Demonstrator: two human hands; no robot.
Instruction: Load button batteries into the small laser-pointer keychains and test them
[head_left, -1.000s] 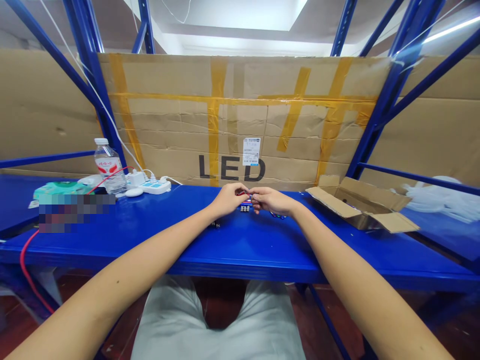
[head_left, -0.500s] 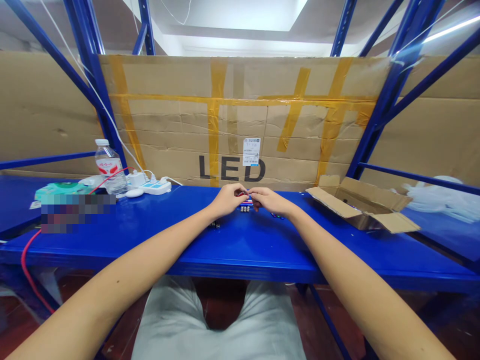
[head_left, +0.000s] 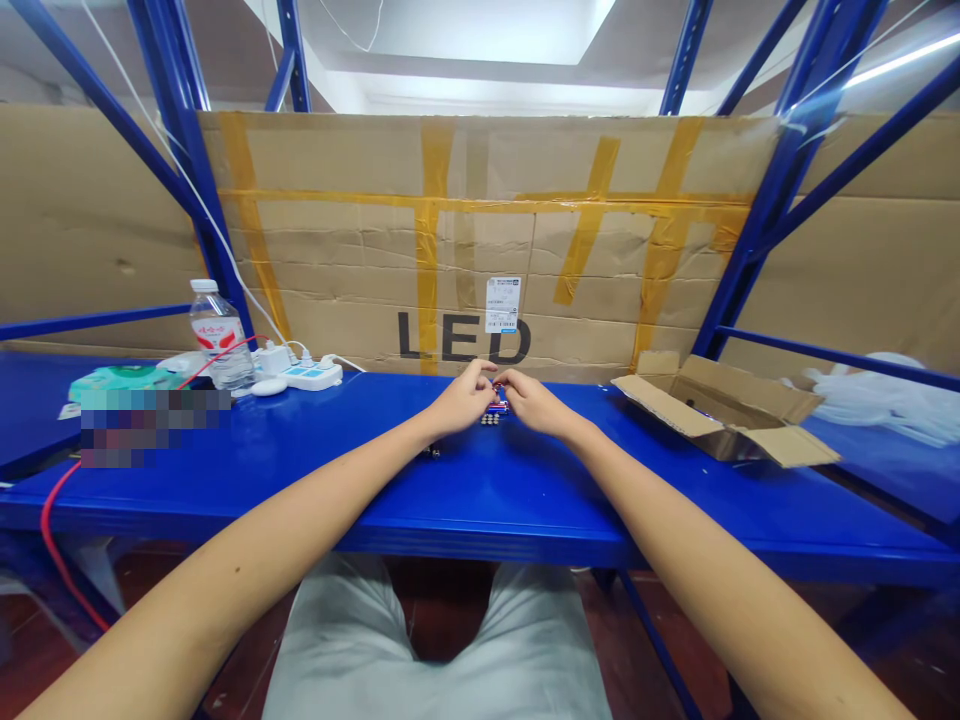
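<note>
Can only partly see red piece [head_left: 498, 407] between left hand [head_left: 459, 402] and right hand [head_left: 534, 404] — cannot tell either grip's state; cannot identify silvery bits [head_left: 490, 420] at its six o'clock.

The counter [head_left: 480, 505] is glossy blue, and an open cardboard box [head_left: 750, 393] stands on it. Left of that box lie small silvery pieces [head_left: 490, 420] in rows, then some small dark pieces [head_left: 433, 453], then a white power strip [head_left: 313, 376]; farther left, a clear bottle [head_left: 229, 350] and a green packet [head_left: 124, 379].
</note>
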